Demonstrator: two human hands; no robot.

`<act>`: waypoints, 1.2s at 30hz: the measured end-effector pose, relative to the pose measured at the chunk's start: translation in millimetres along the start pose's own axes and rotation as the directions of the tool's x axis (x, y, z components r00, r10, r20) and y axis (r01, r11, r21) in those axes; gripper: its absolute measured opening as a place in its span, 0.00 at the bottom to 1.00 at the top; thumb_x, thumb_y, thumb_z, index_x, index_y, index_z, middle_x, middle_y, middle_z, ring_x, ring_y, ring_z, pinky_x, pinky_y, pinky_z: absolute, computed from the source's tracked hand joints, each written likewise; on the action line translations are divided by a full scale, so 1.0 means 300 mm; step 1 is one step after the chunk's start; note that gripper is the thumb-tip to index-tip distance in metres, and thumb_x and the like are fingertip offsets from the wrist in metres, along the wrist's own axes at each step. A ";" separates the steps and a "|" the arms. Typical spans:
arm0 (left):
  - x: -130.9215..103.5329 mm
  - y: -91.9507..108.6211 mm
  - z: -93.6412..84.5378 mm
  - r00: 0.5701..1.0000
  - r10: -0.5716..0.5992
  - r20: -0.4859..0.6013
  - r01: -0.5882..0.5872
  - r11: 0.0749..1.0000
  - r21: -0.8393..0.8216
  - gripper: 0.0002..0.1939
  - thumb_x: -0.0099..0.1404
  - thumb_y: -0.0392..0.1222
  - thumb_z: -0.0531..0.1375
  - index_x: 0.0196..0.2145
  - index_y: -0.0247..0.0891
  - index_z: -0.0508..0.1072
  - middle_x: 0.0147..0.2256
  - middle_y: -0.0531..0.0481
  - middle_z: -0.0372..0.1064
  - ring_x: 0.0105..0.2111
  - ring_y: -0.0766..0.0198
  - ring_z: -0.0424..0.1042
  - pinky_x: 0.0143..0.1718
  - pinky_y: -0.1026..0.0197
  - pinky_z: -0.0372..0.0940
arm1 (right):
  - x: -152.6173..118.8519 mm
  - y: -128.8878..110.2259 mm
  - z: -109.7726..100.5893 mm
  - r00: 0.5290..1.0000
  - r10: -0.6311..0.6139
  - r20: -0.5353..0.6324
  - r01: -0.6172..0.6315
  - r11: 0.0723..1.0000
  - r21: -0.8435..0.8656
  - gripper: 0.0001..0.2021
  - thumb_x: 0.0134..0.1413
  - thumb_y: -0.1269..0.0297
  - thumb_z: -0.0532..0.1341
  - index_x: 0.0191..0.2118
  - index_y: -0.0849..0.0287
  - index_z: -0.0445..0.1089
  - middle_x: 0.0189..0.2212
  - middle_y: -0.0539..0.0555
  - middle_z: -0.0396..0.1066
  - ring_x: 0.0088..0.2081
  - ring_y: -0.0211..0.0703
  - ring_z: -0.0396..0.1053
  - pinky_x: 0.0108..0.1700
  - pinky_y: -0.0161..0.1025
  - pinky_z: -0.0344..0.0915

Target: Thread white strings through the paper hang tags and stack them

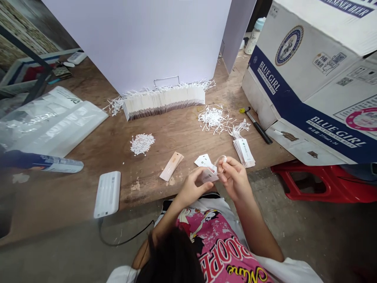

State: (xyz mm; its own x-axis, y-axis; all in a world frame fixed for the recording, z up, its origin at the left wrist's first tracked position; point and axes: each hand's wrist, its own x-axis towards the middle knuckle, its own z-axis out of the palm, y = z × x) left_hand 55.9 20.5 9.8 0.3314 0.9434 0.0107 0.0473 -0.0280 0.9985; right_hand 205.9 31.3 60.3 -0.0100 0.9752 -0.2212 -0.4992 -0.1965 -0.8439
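Above the table's front edge, my left hand (193, 188) is closed on a white hang tag (207, 176), thumb in front. Close beside it, my right hand (234, 177) pinches a thin white hang tag string (221, 158), which forms a loop by the tag. Whether the string passes through the tag's hole, I cannot tell. Just behind my hands lie loose white tags (203, 159). Left of them sits a small stack of pinkish tags (172, 166). To the right is a fanned stack of tags with strings (244, 151). A tangled heap of white strings (214, 118) lies farther back.
A long row of stacked tags (165, 101) stands against a pale board (147, 43). Small white pieces (142, 144) are piled at left, near a power bank (107, 194) and a blue can (59, 162). A black-handled tool (259, 126) lies by the beer carton (312, 86).
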 end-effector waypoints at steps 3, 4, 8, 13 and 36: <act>0.028 -0.016 0.021 0.977 -0.211 0.036 0.213 0.973 -0.083 0.15 0.61 0.49 0.61 0.41 0.36 0.73 0.35 0.49 0.74 0.36 0.60 0.72 0.39 0.60 0.64 | 0.064 -0.014 -0.041 0.992 -0.092 -0.091 0.090 0.996 -0.026 0.08 0.44 0.62 0.67 0.31 0.59 0.71 0.23 0.47 0.68 0.15 0.27 0.56 0.13 0.26 0.48; 0.037 -0.025 0.036 0.970 -0.241 0.028 0.243 0.964 -0.109 0.14 0.61 0.47 0.61 0.40 0.36 0.73 0.36 0.49 0.74 0.36 0.60 0.71 0.39 0.61 0.64 | 0.090 -0.020 -0.064 0.981 -0.139 -0.138 0.129 0.989 -0.073 0.08 0.44 0.62 0.67 0.31 0.59 0.71 0.24 0.48 0.69 0.16 0.28 0.57 0.13 0.26 0.48; 0.077 -0.080 0.144 0.956 -0.293 0.021 0.291 0.931 -0.223 0.09 0.60 0.42 0.61 0.36 0.35 0.74 0.35 0.50 0.74 0.37 0.61 0.71 0.40 0.63 0.64 | 0.220 -0.070 -0.191 0.896 -0.356 -0.265 0.264 0.907 -0.327 0.10 0.46 0.59 0.66 0.31 0.59 0.71 0.26 0.51 0.72 0.16 0.29 0.58 0.13 0.28 0.48; 0.174 -0.131 0.337 0.920 -0.386 0.069 0.386 0.857 -0.341 0.09 0.61 0.43 0.59 0.37 0.34 0.73 0.31 0.49 0.75 0.27 0.64 0.72 0.26 0.64 0.67 | 0.399 -0.193 -0.354 0.847 -0.484 -0.219 0.319 0.793 -0.518 0.11 0.44 0.58 0.66 0.31 0.61 0.72 0.24 0.52 0.72 0.16 0.30 0.59 0.14 0.30 0.51; 0.400 -0.106 0.541 0.749 -0.654 0.103 0.616 0.632 -0.470 0.12 0.54 0.38 0.68 0.21 0.33 0.69 0.18 0.56 0.66 0.17 0.73 0.65 0.20 0.68 0.65 | 0.831 -0.205 -0.463 0.986 -0.166 -0.026 0.094 0.673 -0.734 0.05 0.46 0.69 0.66 0.26 0.66 0.71 0.17 0.50 0.70 0.13 0.29 0.57 0.13 0.29 0.53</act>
State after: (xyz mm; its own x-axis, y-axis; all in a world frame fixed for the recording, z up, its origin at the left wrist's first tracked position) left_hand 247.2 80.9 -29.4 0.3140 0.6911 -0.6509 -0.2083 0.7191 0.6630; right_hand 354.5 272.3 -11.0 0.0951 0.9913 -0.0908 0.2989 -0.1155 -0.9473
